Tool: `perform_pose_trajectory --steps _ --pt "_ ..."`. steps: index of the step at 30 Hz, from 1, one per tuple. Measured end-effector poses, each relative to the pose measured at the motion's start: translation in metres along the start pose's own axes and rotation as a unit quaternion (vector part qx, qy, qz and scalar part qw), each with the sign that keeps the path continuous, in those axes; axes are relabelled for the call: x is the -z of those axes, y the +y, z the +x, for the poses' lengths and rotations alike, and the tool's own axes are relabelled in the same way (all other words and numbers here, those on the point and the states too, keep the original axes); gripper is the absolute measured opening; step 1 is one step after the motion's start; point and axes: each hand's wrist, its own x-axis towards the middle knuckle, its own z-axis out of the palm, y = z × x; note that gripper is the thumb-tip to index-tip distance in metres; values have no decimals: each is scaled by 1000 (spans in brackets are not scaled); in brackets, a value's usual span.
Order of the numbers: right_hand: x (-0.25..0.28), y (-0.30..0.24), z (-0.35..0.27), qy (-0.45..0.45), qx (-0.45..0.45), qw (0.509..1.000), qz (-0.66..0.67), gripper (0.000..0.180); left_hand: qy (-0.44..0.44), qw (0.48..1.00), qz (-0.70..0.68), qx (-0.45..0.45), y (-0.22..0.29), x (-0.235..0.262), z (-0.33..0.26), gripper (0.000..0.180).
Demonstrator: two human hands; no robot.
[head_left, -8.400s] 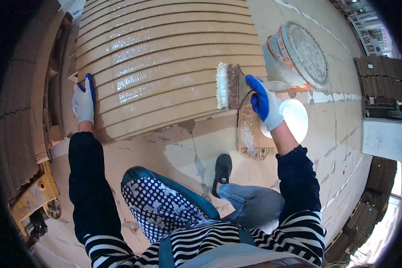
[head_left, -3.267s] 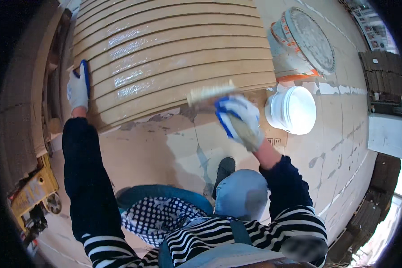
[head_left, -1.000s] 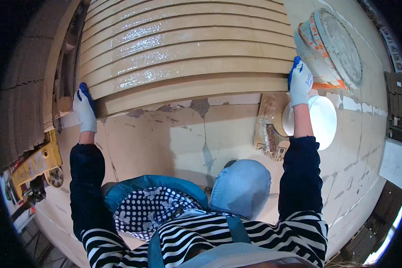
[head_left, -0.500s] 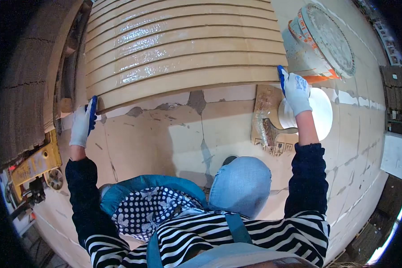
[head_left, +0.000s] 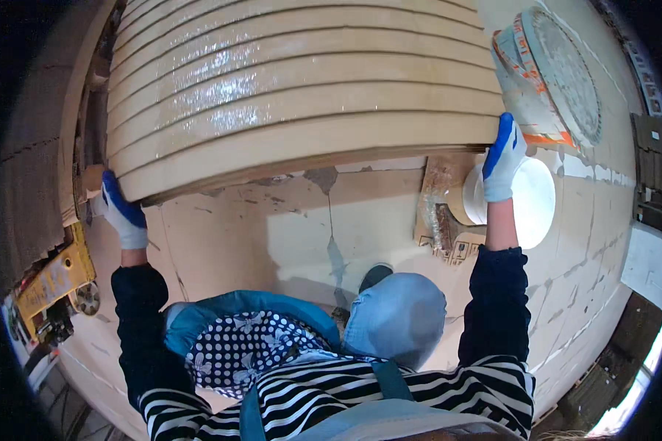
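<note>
A fanned stack of overlapping brown cardboard sheets [head_left: 309, 104] fills the upper middle, its long strips running crosswise with a wet shine left of centre. At its near left corner is my left hand [head_left: 126, 213], in a white glove with a blue palm, its fingers closed around the edge. My gloved right hand [head_left: 503, 163] grips the near right corner, thumb pointing up along the side. The undersides of both corners and the fingertips beneath them are hidden. The nearest edge, between my hands, looks thick, as of several layers.
A stained white bucket [head_left: 537, 81] with an orange band stands right of the stack. Near my right hand are a white round container [head_left: 529, 202] and a flat cardboard piece [head_left: 443, 209] on the tiled floor [head_left: 228, 242]. Yellow equipment [head_left: 55, 283] and stacked cardboard [head_left: 33, 147] line the left.
My hands have moved farther apart, the left one outward to the left and the right one to the right. The stack's near edge appears larger and closer, and my grip is maintained.
</note>
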Motion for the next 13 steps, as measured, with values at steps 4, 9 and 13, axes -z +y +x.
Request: perform_pose_trajectory --steps 4,9,13 --pt "-10 -1 13 -45 -3 991 -129 44 53 924 -242 292 7 -23 20 44" --pt "-17 -7 23 -92 8 945 -314 30 -45 966 -60 247 4 -17 37 47" --pt "2 33 38 -128 109 952 -257 47 -143 946 114 268 47 0 40 52"
